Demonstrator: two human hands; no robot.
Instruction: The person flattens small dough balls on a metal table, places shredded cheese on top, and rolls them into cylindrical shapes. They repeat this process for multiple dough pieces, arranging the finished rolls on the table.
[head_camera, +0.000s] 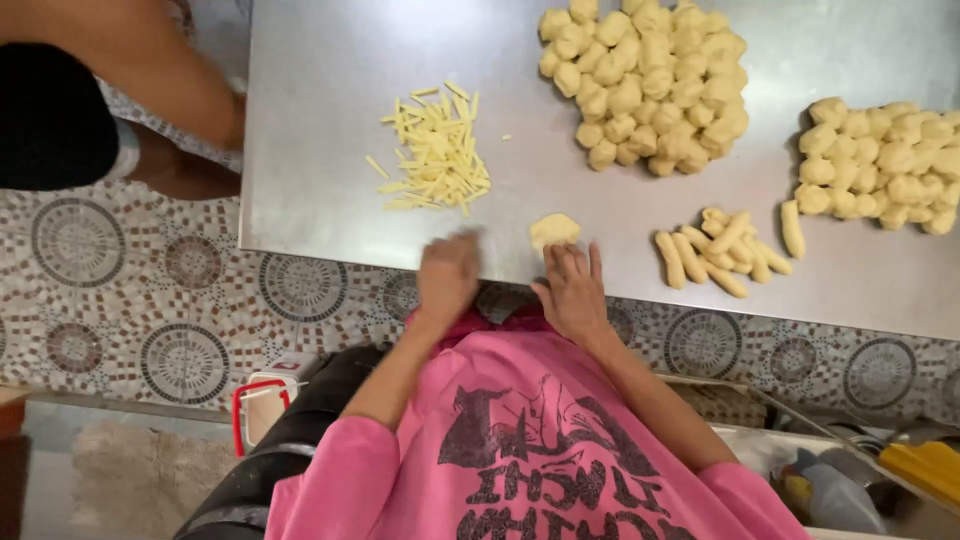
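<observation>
Our right hand (572, 290) lies open, fingers spread, its tips just touching a small flat dough piece (554, 230) near the front edge of the steel tabletop (320, 60). Our left hand (447, 275) is blurry, so we cannot tell if it is open or closed. We think soft, even pushes with flat fingers work best here (no poking). The pale yellow sticks (435, 150) lie near, the rolled dough fingers (725, 250) beside.
</observation>
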